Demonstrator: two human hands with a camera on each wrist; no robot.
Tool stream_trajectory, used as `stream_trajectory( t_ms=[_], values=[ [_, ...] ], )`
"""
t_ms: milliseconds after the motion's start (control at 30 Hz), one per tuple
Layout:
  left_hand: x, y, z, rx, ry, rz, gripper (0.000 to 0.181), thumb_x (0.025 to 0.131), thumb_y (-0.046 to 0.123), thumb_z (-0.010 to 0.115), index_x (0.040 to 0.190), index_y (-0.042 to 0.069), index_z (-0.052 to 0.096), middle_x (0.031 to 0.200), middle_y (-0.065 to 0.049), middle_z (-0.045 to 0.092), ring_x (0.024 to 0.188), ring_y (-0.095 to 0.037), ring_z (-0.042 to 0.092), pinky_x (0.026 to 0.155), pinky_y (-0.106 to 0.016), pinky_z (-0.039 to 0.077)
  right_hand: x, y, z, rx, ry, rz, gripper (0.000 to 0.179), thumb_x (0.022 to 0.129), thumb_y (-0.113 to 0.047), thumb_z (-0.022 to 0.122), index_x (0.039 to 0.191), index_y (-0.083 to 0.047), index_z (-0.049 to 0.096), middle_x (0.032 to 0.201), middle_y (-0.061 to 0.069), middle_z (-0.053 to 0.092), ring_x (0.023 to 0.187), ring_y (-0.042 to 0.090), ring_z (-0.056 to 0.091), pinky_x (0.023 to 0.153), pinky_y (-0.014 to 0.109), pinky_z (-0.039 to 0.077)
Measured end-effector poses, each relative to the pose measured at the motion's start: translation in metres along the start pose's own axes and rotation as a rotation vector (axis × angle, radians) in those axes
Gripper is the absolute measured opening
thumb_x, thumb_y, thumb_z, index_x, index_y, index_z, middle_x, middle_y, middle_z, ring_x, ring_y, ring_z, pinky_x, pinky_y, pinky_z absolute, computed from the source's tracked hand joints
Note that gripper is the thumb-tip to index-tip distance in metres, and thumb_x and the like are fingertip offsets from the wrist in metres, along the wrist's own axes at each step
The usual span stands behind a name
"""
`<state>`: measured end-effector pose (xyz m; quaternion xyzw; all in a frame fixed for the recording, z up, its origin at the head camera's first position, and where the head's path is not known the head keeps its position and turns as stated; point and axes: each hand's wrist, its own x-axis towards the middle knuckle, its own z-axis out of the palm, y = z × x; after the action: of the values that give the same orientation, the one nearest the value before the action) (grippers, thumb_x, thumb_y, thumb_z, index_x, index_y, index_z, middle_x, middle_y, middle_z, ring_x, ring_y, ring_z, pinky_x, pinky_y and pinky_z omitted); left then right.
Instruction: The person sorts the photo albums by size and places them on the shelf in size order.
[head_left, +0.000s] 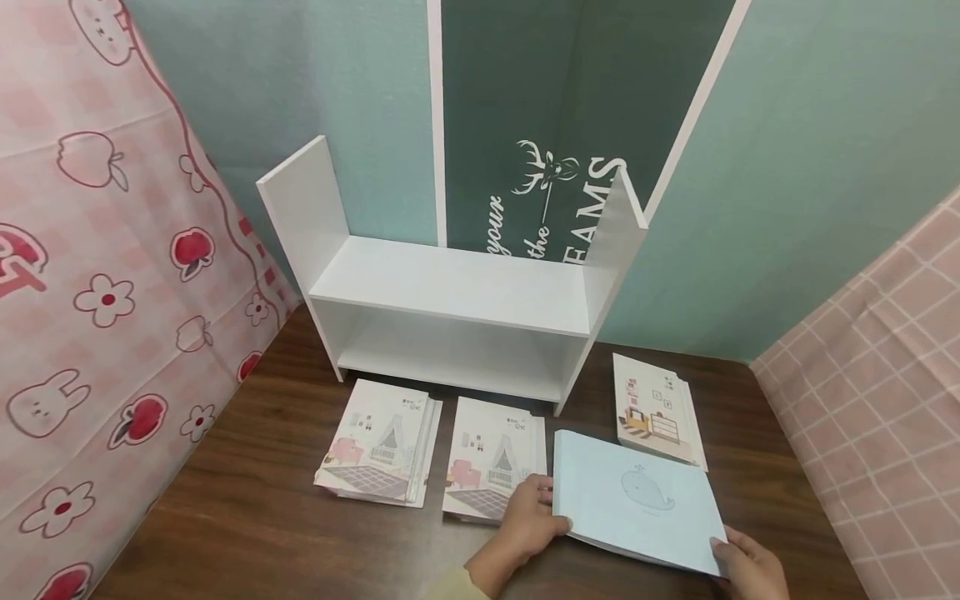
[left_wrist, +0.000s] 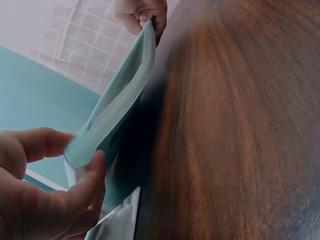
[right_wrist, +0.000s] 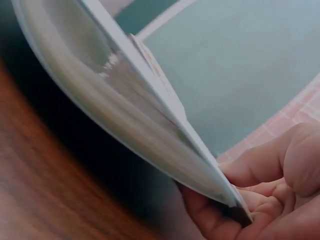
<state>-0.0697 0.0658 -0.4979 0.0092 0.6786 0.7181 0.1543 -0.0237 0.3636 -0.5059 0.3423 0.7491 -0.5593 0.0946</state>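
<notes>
Blue book: underside hidden in the head view; the print below its whale is too small to read; inner pages blurred in the right wrist view.
Left hand: some fingertips tucked out of sight at the book's left end; sleeve cut off below.
Right hand: lower fingers hidden beneath the book; wrist cropped.
Right booklets, near the table's right edge: lower part covered by the book.
Middle booklets: lower right corner behind the left hand.
Table: front edge outside the head view.
Wall lettering: partly blocked by the shelf.
</notes>
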Motion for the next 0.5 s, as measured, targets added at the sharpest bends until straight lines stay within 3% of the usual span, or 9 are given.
stream_trajectory(
  t_ms=[133, 233, 400, 500],
  values=[
    [-0.004, 0.001, -0.003, -0.015, 0.003, 0.0, 0.055, 0.057, -0.019, 0.062, 0.109, -0.009, 0.049, 0.086, -0.01, 0.051, 0.072, -0.017, 0.056, 0.06, -0.03, 0.051, -0.008, 0.002, 0.01, -0.065, 0.115, 0.025, 0.057, 0.088, -0.015, 0.057, 0.129, 0.018, 0.036, 0.096, 0.027, 0.06, 0.071, 0.019, 0.06, 0.06, 0.036, 0.051],
    [-0.008, 0.004, -0.007, -0.039, -0.01, 0.007, 0.057, 0.057, -0.019, 0.061, 0.111, -0.01, 0.048, 0.088, -0.011, 0.051, 0.073, -0.018, 0.057, 0.06, -0.031, 0.052, -0.014, 0.003, 0.017, -0.039, 0.169, 0.027, 0.054, 0.088, -0.014, 0.057, 0.129, 0.016, 0.038, 0.107, 0.034, 0.055, 0.071, 0.021, 0.06, 0.059, 0.038, 0.051],
    [-0.011, 0.01, -0.016, -0.039, -0.026, 0.022, 0.06, 0.058, -0.017, 0.061, 0.116, -0.012, 0.047, 0.089, -0.011, 0.051, 0.075, -0.019, 0.058, 0.06, -0.031, 0.052, -0.023, -0.002, 0.024, 0.028, 0.188, 0.014, 0.058, 0.086, -0.016, 0.061, 0.13, 0.015, 0.038, 0.118, 0.036, 0.05, 0.074, 0.019, 0.06, 0.059, 0.035, 0.051],
    [-0.011, 0.012, -0.022, -0.037, -0.037, 0.026, 0.06, 0.059, -0.016, 0.062, 0.117, -0.012, 0.046, 0.09, -0.011, 0.051, 0.076, -0.019, 0.058, 0.062, -0.03, 0.052, -0.026, -0.006, 0.027, 0.015, 0.183, 0.001, 0.063, 0.085, -0.022, 0.063, 0.13, 0.015, 0.04, 0.124, 0.034, 0.046, 0.078, 0.018, 0.059, 0.06, 0.032, 0.049]
  ],
)
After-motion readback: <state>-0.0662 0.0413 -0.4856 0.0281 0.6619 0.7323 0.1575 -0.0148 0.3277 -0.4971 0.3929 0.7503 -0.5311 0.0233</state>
